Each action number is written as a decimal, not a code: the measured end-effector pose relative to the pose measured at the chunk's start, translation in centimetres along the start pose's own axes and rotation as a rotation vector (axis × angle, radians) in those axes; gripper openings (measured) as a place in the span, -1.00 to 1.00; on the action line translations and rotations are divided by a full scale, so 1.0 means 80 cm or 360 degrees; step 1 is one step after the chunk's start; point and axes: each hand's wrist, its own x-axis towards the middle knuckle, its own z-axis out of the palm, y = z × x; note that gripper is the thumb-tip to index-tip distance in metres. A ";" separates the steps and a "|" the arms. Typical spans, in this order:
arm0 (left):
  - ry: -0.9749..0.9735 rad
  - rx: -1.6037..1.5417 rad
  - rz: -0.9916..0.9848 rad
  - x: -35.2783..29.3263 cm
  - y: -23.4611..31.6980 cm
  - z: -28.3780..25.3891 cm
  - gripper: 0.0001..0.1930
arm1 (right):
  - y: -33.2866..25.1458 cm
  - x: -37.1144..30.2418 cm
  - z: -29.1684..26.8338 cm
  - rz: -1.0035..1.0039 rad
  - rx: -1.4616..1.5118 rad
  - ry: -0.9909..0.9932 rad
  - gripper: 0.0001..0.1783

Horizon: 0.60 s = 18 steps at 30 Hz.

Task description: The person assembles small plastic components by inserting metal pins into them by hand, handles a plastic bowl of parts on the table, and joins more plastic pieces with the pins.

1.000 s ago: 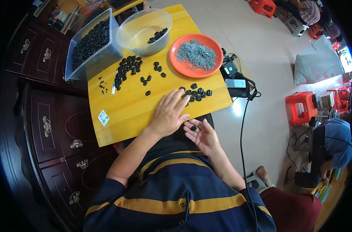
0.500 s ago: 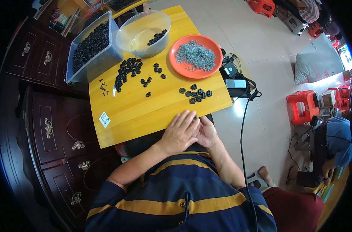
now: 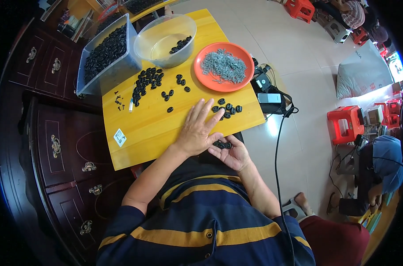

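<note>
My left hand (image 3: 196, 128) is stretched over the front of the yellow table with its fingers spread. Its fingertips reach beside a small group of black oval pieces (image 3: 228, 107), and the index finger partly covers one or more of them. Just off the table's near edge, my right hand (image 3: 237, 156) is cupped palm up. Several black oval pieces (image 3: 222, 145) lie in its palm and fingers, partly hidden by my left thumb. Further back, an orange plate (image 3: 199, 76) holds a heap of small grey screw-like parts (image 3: 223, 65).
More black pieces (image 3: 144, 83) lie scattered across the yellow table (image 3: 161, 137). A clear bowl (image 3: 144, 48) and a blue-tinted bin (image 3: 110, 71) full of black pieces stand at the back left. Dark devices (image 3: 268, 88) with a cable sit past the right edge. Drawers (image 3: 60, 155) stand at left.
My hands were pressed together at the table's edge. The left has opened and moved forward over the table, uncovering the black pieces in my right palm.
</note>
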 end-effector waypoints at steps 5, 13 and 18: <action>-0.0205 0.0110 0.0013 0.001 -0.005 0.010 -0.24 | -0.004 0.000 0.007 0.0008 -0.0010 0.0090 -0.61; -0.0262 -0.0037 0.0025 -0.031 0.012 0.009 -0.19 | -0.006 0.009 -0.014 0.0004 0.0089 -0.0257 -0.58; -0.0295 -0.0089 0.0234 -0.055 0.043 0.020 -0.22 | -0.004 0.006 -0.002 0.0061 0.0132 -0.0064 -0.58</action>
